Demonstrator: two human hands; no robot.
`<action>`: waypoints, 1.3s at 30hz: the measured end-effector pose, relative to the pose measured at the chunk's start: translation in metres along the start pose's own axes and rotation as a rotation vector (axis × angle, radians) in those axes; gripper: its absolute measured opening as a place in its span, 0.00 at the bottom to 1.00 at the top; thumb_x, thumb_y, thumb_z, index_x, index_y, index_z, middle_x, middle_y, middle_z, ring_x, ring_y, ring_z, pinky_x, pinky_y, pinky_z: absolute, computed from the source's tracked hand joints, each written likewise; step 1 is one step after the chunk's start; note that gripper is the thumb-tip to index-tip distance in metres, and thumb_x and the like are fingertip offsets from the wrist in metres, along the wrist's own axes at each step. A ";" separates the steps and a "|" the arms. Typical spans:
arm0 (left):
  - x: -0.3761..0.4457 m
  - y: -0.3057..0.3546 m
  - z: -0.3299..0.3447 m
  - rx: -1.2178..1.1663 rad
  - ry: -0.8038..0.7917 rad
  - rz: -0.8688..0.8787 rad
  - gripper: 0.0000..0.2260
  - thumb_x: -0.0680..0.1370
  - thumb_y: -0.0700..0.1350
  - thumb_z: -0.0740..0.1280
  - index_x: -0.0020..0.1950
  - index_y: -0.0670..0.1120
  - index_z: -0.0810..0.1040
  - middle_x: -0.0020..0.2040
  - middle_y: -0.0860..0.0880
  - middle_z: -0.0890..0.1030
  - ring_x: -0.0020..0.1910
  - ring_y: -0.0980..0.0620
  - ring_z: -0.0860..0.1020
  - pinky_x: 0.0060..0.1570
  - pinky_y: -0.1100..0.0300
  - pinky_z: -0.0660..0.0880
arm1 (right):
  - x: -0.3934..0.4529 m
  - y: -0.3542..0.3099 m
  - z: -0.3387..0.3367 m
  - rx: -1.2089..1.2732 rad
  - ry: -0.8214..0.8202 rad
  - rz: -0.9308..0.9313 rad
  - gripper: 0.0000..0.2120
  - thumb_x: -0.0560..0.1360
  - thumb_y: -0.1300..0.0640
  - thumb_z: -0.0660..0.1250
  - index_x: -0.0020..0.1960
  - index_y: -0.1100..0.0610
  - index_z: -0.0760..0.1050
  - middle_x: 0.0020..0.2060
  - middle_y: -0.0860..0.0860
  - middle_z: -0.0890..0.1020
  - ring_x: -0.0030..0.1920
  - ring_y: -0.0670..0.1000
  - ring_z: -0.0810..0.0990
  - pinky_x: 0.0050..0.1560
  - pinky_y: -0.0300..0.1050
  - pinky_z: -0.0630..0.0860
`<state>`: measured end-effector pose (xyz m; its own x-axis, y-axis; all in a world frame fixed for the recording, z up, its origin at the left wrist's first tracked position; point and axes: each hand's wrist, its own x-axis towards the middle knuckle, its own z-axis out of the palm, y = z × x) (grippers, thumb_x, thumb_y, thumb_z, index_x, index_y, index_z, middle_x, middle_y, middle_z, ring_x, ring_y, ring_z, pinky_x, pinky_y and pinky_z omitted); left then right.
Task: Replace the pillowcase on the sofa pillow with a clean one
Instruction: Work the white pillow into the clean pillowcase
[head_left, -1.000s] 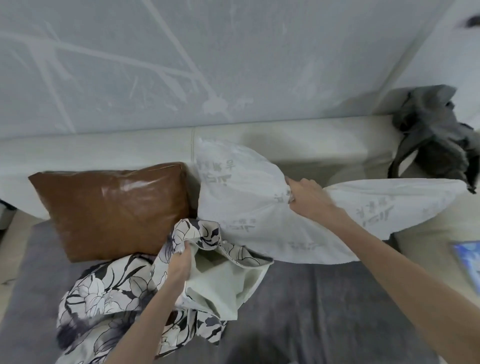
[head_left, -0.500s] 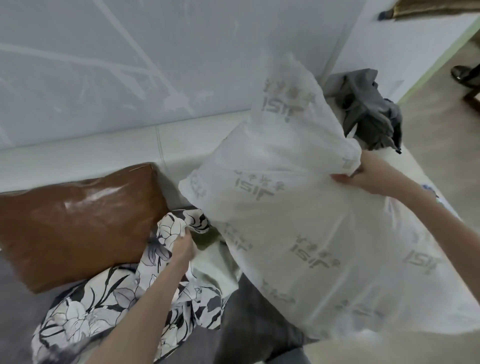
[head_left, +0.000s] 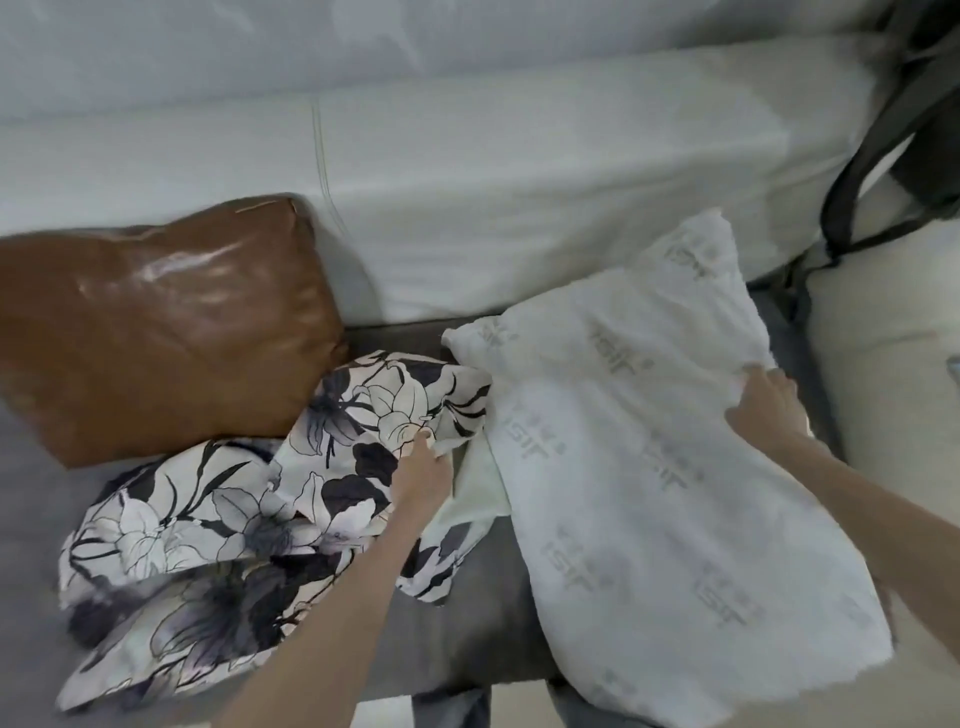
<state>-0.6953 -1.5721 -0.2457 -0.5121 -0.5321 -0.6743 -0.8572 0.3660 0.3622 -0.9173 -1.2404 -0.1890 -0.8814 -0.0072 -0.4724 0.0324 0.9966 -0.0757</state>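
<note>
Sofa (head_left: 545, 171) is off-white, smooth upholstery, seam running down the backrest; seat covered by a grey, matte, short-pile throw (head_left: 467, 613).

Bare pillow insert (head_left: 649, 467) lies on the right half of the seat: white, crinkly non-woven shell with faint grey repeated logo print, plump, roughly rectangular, edges frayed-looking. It runs diagonally, far corner near the backrest, near corner overhanging the seat front.

Right hand (head_left: 769, 410) grips the insert's right edge, fingers curled into the fabric, bunching it.

Floral pillowcase (head_left: 223, 530) is off the insert, crumpled in a loose heap mid-left on the seat: thin, soft cloth, black-and-grey flower outlines on white, pale plain lining showing at the open end beside the insert. Left hand (head_left: 421, 478) pinches a fold of it near that opening, thumb and fingers closed on the cloth.

Brown cushion (head_left: 166, 322) sits at left against the backrest: glossy leather-like skin, creased, square, puffy. Pillowcase edge touches its lower right corner.

Dark grey bag or garment (head_left: 883, 156) with a strap hangs over the sofa at upper right; can't tell which.
</note>
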 end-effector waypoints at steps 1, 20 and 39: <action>0.004 0.001 0.009 0.093 0.004 0.023 0.23 0.79 0.47 0.59 0.73 0.48 0.59 0.60 0.40 0.76 0.58 0.37 0.75 0.53 0.47 0.72 | 0.007 -0.014 0.008 0.002 0.041 -0.062 0.31 0.68 0.68 0.66 0.69 0.62 0.63 0.65 0.63 0.68 0.66 0.63 0.66 0.62 0.56 0.68; 0.148 0.010 0.080 0.219 0.218 0.295 0.25 0.72 0.42 0.62 0.70 0.51 0.65 0.60 0.45 0.76 0.54 0.38 0.77 0.49 0.49 0.74 | 0.175 -0.229 0.197 -0.452 -0.017 -0.740 0.30 0.66 0.42 0.67 0.62 0.57 0.68 0.58 0.56 0.78 0.59 0.59 0.74 0.65 0.57 0.64; 0.141 0.221 -0.028 0.081 0.513 0.555 0.10 0.73 0.46 0.63 0.52 0.46 0.75 0.39 0.47 0.79 0.46 0.39 0.77 0.39 0.55 0.69 | 0.077 -0.224 0.122 -0.008 0.207 -0.698 0.19 0.70 0.46 0.63 0.53 0.57 0.77 0.44 0.55 0.83 0.45 0.59 0.81 0.47 0.49 0.68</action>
<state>-0.9586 -1.5872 -0.2425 -0.8451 -0.5344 -0.0162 -0.4700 0.7281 0.4990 -0.9352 -1.4744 -0.3157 -0.7666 -0.6266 -0.1405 -0.5727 0.7660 -0.2921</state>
